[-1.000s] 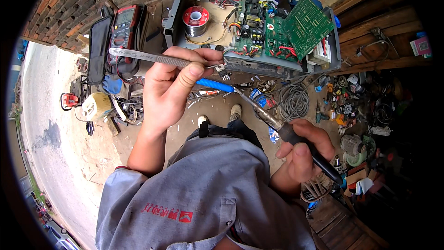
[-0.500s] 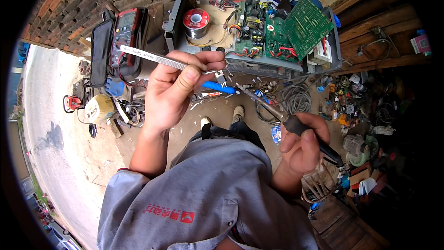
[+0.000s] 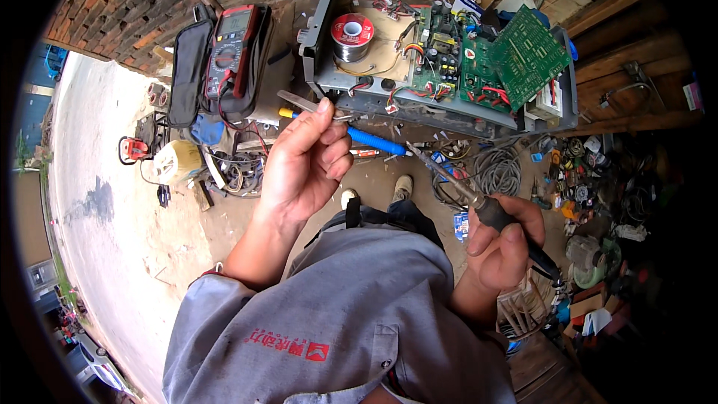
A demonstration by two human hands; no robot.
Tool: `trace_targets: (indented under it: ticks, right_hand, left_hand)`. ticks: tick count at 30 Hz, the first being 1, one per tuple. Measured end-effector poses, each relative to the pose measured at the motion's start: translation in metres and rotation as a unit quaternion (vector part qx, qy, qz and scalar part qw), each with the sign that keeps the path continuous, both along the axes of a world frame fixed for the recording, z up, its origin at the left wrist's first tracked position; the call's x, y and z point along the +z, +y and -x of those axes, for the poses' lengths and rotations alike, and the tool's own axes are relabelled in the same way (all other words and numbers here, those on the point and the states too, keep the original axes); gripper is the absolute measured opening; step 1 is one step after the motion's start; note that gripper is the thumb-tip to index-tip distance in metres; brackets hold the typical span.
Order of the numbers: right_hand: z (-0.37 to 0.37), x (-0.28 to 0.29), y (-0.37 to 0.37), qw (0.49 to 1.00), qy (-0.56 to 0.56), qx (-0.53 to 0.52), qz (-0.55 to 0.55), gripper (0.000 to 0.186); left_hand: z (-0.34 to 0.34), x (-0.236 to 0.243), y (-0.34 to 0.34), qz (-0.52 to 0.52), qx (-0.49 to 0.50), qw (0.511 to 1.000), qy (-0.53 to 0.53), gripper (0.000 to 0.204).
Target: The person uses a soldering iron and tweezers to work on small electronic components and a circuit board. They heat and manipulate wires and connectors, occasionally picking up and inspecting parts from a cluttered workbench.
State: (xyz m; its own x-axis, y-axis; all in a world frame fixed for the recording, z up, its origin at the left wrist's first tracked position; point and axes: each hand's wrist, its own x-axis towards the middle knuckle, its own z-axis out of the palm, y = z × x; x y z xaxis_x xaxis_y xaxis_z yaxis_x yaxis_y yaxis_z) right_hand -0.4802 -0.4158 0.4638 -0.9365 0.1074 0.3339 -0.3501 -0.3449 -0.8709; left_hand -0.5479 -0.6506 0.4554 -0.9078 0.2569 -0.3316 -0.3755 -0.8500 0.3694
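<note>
My left hand is closed on a pair of metal tweezers, pinched between thumb and fingers. A small part, seen nearly edge-on, sticks out past the fingertips on the right; its three-legged shape showed in the earlier frame. My right hand grips a soldering iron by its dark handle, its tip pointing up and left. Between the hands, a blue tube-shaped tool with a yellow end lies beyond my left hand. The iron's tip appears close to its right end, but I cannot tell whether they touch.
Ahead stands an opened metal chassis with green circuit boards. A solder spool sits on its tan board. At left, a multimeter rests in its black case. Coiled cable and clutter cover the floor at right.
My left hand has turned, swinging the tweezers and the small part to a different angle. The view has shifted, so the bench sits further right. My right hand still holds the iron.
</note>
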Motion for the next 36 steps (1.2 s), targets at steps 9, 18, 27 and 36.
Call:
trace_targets:
  ticks: [9, 18, 27, 36]
  right_hand:
    - [0.002, -0.006, -0.004, 1.000, 0.027, 0.002, -0.013, 0.037]
    - [0.001, -0.011, -0.005, 0.999, 0.010, -0.029, -0.012, 0.037]
    - [-0.001, -0.014, -0.006, 0.999, -0.013, -0.042, -0.023, 0.038]
    - [0.001, -0.017, -0.005, 1.000, 0.008, -0.018, -0.021, 0.035]
  left_hand:
    - [0.000, 0.004, 0.005, -0.050, -0.004, 0.996, -0.074, 0.028]
    - [0.000, 0.007, 0.009, -0.014, -0.009, 0.997, -0.079, 0.029]
    - [0.001, 0.012, 0.014, 0.176, 0.086, 0.979, 0.047, 0.021]
    - [0.005, 0.007, 0.013, 0.163, 0.096, 0.978, 0.083, 0.021]
